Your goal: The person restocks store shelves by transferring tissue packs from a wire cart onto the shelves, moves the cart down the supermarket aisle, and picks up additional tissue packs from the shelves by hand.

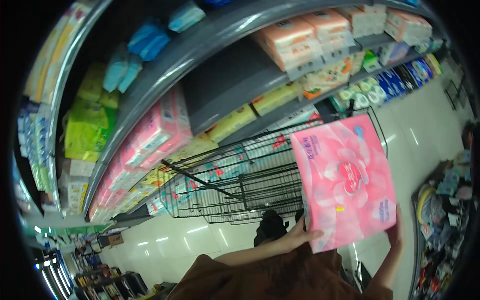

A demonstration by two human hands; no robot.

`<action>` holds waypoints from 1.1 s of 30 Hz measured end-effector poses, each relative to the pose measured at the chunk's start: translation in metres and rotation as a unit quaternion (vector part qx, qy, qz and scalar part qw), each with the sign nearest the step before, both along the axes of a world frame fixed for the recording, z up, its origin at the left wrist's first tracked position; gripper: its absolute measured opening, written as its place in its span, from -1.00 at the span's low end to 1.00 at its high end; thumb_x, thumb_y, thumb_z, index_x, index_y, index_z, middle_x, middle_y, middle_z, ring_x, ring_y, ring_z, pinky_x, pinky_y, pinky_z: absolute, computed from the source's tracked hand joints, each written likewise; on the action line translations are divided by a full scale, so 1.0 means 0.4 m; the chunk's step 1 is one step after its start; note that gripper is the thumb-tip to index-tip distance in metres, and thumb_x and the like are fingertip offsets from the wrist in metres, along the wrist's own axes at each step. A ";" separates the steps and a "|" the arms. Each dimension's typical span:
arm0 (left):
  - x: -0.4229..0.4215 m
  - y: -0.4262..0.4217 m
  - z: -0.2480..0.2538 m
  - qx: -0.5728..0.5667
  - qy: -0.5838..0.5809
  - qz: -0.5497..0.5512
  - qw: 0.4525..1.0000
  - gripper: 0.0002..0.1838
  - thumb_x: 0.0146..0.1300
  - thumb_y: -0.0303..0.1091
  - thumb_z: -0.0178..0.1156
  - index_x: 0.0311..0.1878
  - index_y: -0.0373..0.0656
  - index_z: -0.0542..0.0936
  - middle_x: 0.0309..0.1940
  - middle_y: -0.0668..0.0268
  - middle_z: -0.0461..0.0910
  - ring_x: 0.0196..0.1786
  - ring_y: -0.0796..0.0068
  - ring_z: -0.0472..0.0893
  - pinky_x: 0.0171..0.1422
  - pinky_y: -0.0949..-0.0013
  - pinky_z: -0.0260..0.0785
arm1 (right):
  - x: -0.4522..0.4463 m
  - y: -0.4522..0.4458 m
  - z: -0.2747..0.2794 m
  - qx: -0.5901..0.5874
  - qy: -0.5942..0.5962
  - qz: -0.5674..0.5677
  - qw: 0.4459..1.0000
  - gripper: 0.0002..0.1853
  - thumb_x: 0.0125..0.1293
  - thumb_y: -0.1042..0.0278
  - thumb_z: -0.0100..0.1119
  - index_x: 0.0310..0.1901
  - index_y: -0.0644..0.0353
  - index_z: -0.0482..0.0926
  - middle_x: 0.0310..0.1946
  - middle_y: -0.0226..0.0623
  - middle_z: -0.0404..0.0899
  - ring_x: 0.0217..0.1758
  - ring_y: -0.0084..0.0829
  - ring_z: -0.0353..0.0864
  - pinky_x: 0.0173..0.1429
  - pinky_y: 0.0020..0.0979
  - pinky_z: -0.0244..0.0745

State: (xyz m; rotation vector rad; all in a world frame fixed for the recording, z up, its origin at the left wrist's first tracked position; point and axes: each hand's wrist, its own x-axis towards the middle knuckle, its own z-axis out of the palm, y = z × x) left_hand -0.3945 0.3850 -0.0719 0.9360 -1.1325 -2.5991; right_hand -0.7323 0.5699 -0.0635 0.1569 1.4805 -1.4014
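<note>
A large pink tissue pack [347,182] with a flower print is held up in front of my body, its printed face toward me. My left hand [298,236] grips its lower left corner, thumb on the front. At the lower right edge, my right hand [396,230] is wrapped round the pack's side, with most fingers hidden behind it. Behind and left of the pack stands a black wire cart [240,187], partly covered by it.
Shelves [200,67] curve across the top and left, with pink packs [162,127], yellow packs [232,122] and orange packs [290,40]. Tiled floor [195,237] lies below. Piled goods [442,210] stand at the right, and a display [112,287] at the lower left.
</note>
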 end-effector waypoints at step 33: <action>0.428 -0.203 0.113 -0.171 -0.026 0.490 0.855 -0.55 0.46 -0.41 0.02 0.37 -0.18 0.27 0.36 0.16 0.33 0.33 0.22 0.44 0.37 0.17 0.33 | 0.593 -1.420 0.074 -0.124 0.618 0.240 0.738 -0.29 0.24 -0.02 0.35 0.24 0.34 0.36 0.13 0.00 0.48 0.22 -0.06 0.47 0.27 0.01 0.37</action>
